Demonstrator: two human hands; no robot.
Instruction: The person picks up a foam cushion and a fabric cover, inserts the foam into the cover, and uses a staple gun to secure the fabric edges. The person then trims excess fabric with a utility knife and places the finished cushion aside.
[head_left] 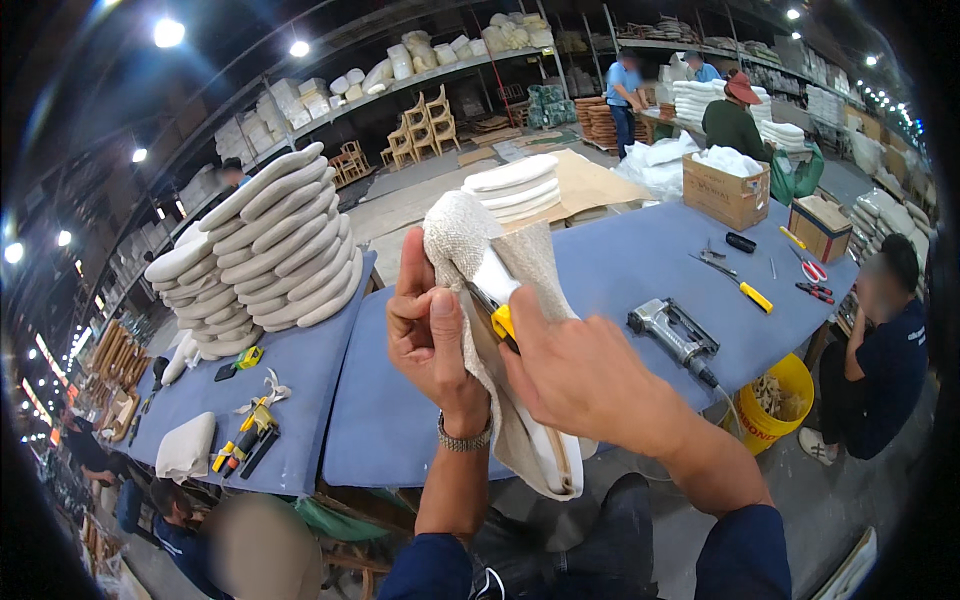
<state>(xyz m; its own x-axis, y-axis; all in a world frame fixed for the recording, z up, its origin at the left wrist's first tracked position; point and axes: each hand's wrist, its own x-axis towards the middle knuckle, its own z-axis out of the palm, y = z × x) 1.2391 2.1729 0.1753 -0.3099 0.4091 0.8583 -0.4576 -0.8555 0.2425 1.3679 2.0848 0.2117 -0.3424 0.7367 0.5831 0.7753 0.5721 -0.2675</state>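
Head view: my left hand (432, 335) pinches a nubby beige upholstered pad (500, 330) at centre; my right hand (580, 375) grips a yellow-handled tool (497, 305), its tip hidden in fabric, above the blue worktop (400, 420).

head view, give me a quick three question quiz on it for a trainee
1. True or false: the left hand grips the fabric-covered cushion.
2. What colour is the handle of the tool in the right hand? A yellow, B red, C green
3. Which powered tool lies on the blue table right of the hands?

Key: 1 true. 2 A. 3 the staple gun.
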